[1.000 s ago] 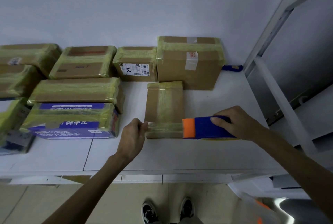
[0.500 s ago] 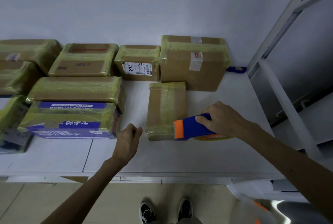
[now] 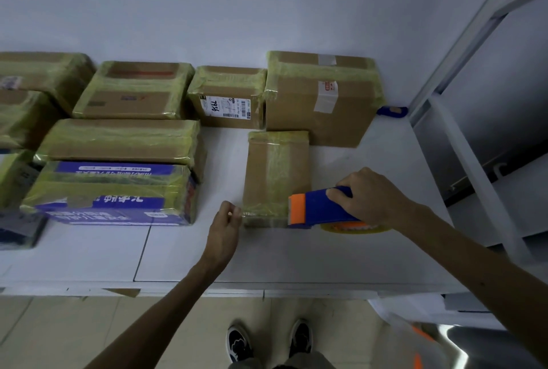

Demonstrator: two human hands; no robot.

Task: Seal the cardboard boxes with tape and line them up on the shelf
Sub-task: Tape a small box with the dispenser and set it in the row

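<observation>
A small brown cardboard box lies on the white shelf, with yellowish tape running lengthwise over its top and across its near end. My right hand grips the blue and orange tape dispenser at the box's near right corner, its tape roll below. My left hand pinches the free end of the clear tape at the box's near left corner.
Several taped boxes stand along the wall and to the left, including a tall one behind the small box and a blue printed one. A blue object lies by the grey shelf upright. My shoes show below the shelf edge.
My left hand let go of the box's near left corner, drew back, then returned pinching the tape end. The dispenser moved left along the near end, then back right.
</observation>
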